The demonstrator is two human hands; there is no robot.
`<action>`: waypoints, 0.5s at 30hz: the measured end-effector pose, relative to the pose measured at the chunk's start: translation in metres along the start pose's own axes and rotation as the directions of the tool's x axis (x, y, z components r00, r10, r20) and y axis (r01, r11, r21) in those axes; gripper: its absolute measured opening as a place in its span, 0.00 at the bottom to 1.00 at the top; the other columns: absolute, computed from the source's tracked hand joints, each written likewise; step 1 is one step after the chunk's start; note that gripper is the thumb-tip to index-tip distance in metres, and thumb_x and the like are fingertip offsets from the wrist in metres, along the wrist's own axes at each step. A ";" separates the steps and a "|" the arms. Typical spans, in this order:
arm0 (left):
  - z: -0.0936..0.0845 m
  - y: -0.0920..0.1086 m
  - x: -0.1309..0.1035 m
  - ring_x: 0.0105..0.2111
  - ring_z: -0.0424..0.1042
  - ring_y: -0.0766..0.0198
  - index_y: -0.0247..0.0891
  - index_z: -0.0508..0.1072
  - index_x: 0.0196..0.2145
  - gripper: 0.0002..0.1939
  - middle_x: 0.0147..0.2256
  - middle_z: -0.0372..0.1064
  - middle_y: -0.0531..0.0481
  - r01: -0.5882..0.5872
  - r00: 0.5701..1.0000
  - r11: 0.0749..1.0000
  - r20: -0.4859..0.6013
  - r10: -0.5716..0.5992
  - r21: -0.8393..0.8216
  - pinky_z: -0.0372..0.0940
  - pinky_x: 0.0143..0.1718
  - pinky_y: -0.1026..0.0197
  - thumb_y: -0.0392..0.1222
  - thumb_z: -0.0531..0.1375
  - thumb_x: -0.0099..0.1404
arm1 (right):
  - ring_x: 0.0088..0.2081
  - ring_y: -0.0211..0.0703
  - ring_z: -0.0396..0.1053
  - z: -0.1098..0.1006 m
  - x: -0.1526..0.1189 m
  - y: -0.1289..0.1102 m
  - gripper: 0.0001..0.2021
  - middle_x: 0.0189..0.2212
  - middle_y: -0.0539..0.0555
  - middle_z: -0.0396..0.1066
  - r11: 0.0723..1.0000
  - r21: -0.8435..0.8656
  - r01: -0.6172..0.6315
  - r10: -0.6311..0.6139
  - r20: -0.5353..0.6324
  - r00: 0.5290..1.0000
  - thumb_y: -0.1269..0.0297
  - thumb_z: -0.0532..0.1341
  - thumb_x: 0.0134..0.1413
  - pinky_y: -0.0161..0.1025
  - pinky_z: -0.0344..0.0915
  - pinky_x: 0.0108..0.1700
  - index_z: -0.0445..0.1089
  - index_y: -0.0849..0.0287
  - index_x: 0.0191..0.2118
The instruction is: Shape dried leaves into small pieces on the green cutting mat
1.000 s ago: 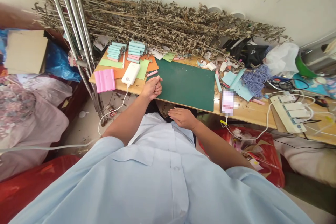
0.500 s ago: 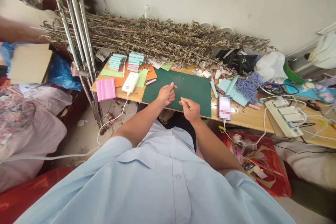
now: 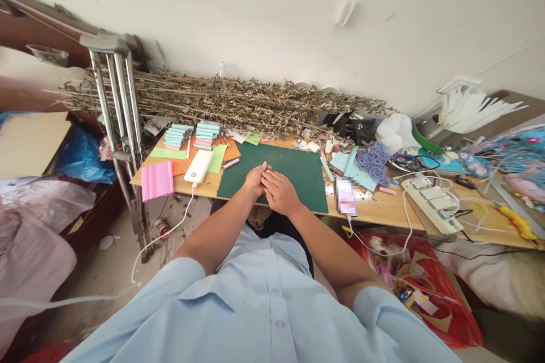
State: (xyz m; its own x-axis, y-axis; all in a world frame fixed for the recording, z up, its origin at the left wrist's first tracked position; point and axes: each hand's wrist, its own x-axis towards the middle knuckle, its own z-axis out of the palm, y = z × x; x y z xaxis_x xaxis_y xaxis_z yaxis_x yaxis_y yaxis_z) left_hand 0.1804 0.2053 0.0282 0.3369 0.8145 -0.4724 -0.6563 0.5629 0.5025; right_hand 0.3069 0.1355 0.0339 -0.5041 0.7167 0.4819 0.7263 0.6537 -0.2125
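Over the near part of the dark green cutting mat (image 3: 293, 173), my two hands meet in front of my body. My left hand (image 3: 254, 180) is underneath, with most of its fingers hidden behind the right one. The fingers of my right hand (image 3: 281, 193) lie stretched out across the left hand, touching it. Whether anything small lies between the palms is hidden. To the left of the mat are a thin pink roll (image 3: 231, 163) and a white power bank (image 3: 198, 167) with a cable.
Blue and pink paper rolls (image 3: 176, 136) lie at the back left by folded pink paper (image 3: 157, 180). Dried stalks (image 3: 238, 103) line the wall. At right are a phone (image 3: 346, 197), purple yarn (image 3: 373, 163) and a power strip (image 3: 432, 204). Crutches (image 3: 121, 125) stand left.
My hands were apart, the left one curled and the right one pinched; now they are together, right over left. The view has tilted up and turned right.
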 end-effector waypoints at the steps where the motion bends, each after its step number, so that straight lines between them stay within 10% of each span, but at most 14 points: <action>1: 0.000 0.001 0.000 0.22 0.71 0.69 0.33 0.71 0.28 0.15 0.21 0.67 0.53 -0.029 0.999 1.000 -0.027 0.029 -0.007 0.66 0.26 0.68 0.44 0.67 0.68 | 0.67 0.56 0.64 -0.001 0.002 0.002 0.22 0.63 0.62 0.71 1.000 -0.010 0.015 -0.015 -0.005 1.000 0.67 0.54 0.67 0.59 0.62 0.69 0.71 0.61 0.63; 15: -0.013 0.006 -0.004 0.16 0.65 0.70 0.32 0.70 0.31 0.16 0.21 0.66 0.52 0.105 0.990 0.994 0.095 -0.102 -0.028 0.51 0.14 0.70 0.46 0.61 0.74 | 0.59 0.53 0.70 0.001 0.020 0.025 0.14 0.51 0.61 0.75 0.979 0.063 0.194 -0.195 0.010 0.981 0.65 0.60 0.69 0.56 0.68 0.67 0.75 0.59 0.56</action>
State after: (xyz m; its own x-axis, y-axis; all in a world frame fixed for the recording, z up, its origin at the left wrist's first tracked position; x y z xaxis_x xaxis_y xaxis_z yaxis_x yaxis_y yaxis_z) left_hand 0.1666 0.2033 0.0236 0.4646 0.7625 -0.4503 -0.6358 0.6411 0.4297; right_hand 0.3142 0.1659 0.0373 -0.6407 0.5775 0.5060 0.5835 0.7946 -0.1680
